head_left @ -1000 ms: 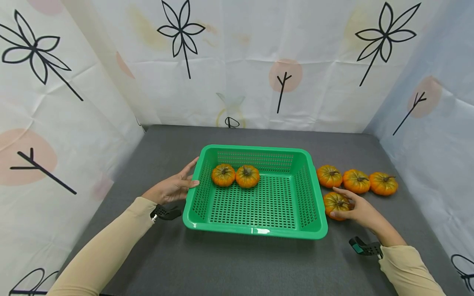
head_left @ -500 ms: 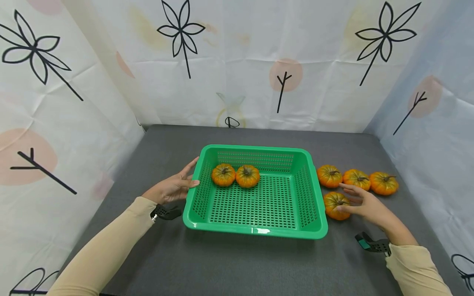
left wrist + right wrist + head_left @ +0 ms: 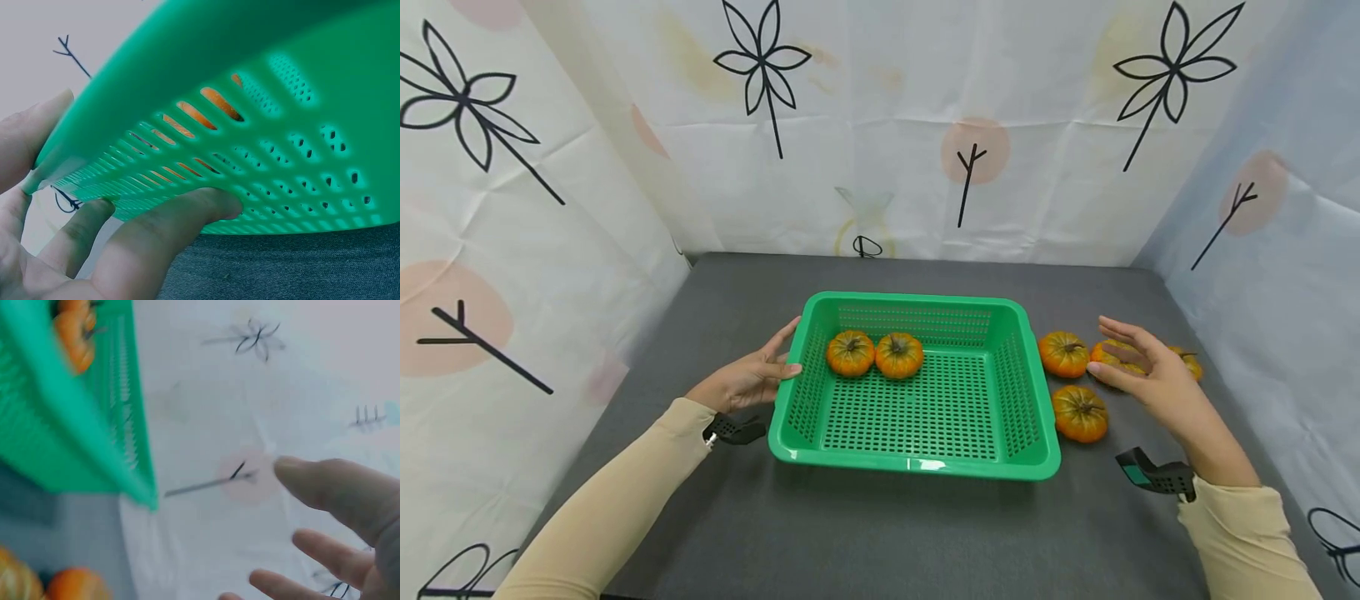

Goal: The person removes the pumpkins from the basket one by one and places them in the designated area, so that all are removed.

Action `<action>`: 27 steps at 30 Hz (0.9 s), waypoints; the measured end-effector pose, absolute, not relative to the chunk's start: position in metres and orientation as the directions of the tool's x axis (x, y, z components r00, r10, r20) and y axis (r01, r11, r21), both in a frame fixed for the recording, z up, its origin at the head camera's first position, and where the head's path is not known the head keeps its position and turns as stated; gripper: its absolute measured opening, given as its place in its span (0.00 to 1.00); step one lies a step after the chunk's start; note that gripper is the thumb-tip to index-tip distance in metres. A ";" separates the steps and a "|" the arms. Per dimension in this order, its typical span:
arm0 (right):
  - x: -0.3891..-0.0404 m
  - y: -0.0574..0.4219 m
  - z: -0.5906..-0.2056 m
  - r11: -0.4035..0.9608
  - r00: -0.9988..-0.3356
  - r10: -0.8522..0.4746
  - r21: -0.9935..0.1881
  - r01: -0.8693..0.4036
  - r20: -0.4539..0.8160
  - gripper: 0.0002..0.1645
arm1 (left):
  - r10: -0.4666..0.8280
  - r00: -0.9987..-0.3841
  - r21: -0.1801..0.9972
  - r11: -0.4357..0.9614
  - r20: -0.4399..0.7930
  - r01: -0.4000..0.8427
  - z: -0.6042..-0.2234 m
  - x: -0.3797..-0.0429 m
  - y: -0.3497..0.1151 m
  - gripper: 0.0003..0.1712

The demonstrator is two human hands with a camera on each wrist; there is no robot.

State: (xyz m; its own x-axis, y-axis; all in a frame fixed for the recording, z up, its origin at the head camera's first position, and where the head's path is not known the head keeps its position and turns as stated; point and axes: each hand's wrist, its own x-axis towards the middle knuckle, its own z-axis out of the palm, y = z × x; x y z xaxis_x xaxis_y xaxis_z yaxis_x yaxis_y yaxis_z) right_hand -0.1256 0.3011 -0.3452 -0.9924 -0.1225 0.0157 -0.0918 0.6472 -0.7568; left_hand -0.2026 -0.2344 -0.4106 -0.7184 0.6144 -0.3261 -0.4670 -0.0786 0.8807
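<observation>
A green perforated plastic basket (image 3: 917,467) stands mid-table with two small orange pumpkins (image 3: 850,353) side by side near its back left corner. My left hand (image 3: 751,382) grips the basket's left side, thumb over the rim and fingers against the outer wall, as the left wrist view of the basket wall (image 3: 287,156) shows. Right of the basket lie several more pumpkins: one nearest the front (image 3: 1080,414), one behind it (image 3: 1063,354), and a far-right one (image 3: 1189,363) partly covered. Over another pumpkin (image 3: 1111,355) hovers my right hand (image 3: 1168,387), fingers spread, holding nothing.
The grey tabletop (image 3: 865,542) extends in front of the basket. White patterned cloth (image 3: 880,167) walls in the back and both sides. Black straps with a wrist device (image 3: 1156,475) sit on each wrist.
My right hand has released the front pumpkin, which stays beside the basket, and has moved back and right over the rear row. The left hand keeps its hold on the basket.
</observation>
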 end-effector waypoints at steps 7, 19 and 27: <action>-0.132 0.269 -0.324 0.467 -0.965 -0.129 -0.845 -0.262 0.228 0.41 | 0.607 -0.721 0.877 -0.081 -0.333 -0.473 -0.412 -0.204 -0.235 0.53; -0.154 0.203 -0.317 0.203 -0.898 -0.278 -0.892 -0.403 0.342 0.46 | 0.614 -0.717 0.880 -0.076 -0.329 -0.469 -0.412 -0.203 -0.235 0.53; -0.172 0.167 -0.332 0.138 -0.892 -0.391 -0.943 -0.302 0.228 0.49 | 0.613 -0.719 0.881 -0.075 -0.329 -0.468 -0.411 -0.203 -0.234 0.53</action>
